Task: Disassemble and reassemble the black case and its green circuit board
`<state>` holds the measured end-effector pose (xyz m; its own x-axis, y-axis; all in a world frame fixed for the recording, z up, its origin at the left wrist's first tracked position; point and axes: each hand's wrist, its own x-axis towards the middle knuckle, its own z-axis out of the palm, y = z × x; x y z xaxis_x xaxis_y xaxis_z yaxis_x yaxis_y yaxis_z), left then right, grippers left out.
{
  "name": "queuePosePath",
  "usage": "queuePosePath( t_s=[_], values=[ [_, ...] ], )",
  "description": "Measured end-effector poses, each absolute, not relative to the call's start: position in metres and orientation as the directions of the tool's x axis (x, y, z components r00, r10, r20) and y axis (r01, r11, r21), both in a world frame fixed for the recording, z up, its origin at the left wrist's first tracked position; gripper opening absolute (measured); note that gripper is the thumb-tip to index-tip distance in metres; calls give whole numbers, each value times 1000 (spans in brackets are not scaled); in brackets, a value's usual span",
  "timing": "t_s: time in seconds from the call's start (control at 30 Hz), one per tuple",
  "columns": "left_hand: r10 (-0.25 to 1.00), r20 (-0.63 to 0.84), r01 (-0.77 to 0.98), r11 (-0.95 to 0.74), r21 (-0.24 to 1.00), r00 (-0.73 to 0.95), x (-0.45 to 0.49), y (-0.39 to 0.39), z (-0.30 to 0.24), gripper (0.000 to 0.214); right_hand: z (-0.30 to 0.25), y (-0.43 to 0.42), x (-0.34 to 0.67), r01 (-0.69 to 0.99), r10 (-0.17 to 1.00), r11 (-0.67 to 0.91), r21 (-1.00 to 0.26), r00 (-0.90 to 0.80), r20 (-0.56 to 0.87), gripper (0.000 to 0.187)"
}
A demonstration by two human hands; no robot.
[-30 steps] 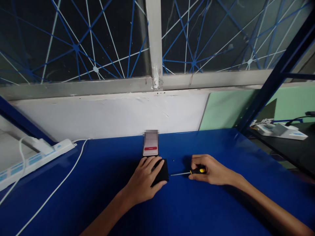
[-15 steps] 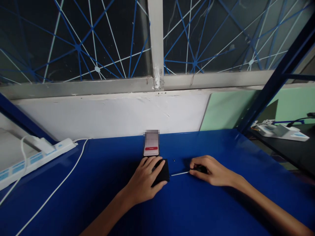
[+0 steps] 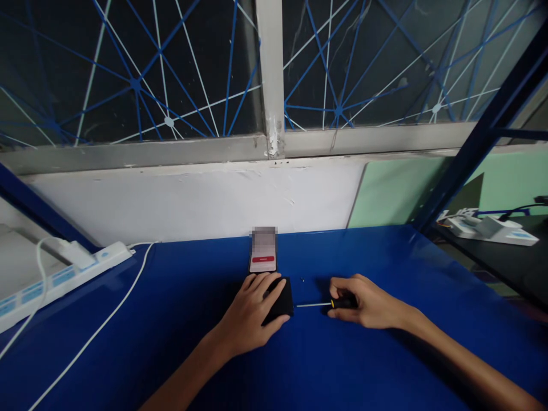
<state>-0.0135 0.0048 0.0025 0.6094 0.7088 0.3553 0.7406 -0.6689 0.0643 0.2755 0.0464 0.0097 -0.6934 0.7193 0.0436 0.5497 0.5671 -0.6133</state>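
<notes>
A flat black box [image 3: 280, 298] lies on the blue table. My left hand [image 3: 250, 314] holds it, with the fingers across its top and the thumb along its near edge. In my right hand [image 3: 368, 301] is a screwdriver [image 3: 314, 305] with a black handle, a yellow ring and a thin metal shaft. Thumb and fingers sit on either side of the handle. The shaft lies level and its tip is at the box's right side; whether it touches is too small to tell. A tiny screw-like piece [image 3: 302, 279] lies just beyond the shaft.
A phone [image 3: 263, 264] with a lit screen stands behind the box near the wall. On the left lie a white power strip [image 3: 64, 274] and its white cable [image 3: 96, 331]. Another power strip [image 3: 492, 229] is on a dark surface at the right.
My right hand's fingers have spread and shifted on the screwdriver handle, so its yellow ring now shows. My left hand and the box have hardly moved.
</notes>
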Motion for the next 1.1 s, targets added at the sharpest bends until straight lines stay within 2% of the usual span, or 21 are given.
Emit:
queuePosePath(
  t_s=[0.1,0.3,0.5,0.77,1.1],
  values=[
    [700,364,735,-676,61,614,-14,5,3,53,13,46,275,533,713,575,-620,-699,61,25],
    [705,351,740,-671,48,616,-14,6,-1,52,9,45,273,568,702,616,-546,-710,53,40],
    [685,372,730,-683,28,626,-15,6,-3,50,8,45,274,598,732,591,-542,-679,49,28],
    [698,359,737,-675,40,619,-14,6,0,54,4,45,275,641,751,581,-501,-660,27,27],
    [699,351,738,-674,34,623,-14,6,-2,52,12,45,275,576,742,538,-616,-670,21,25]
  ],
)
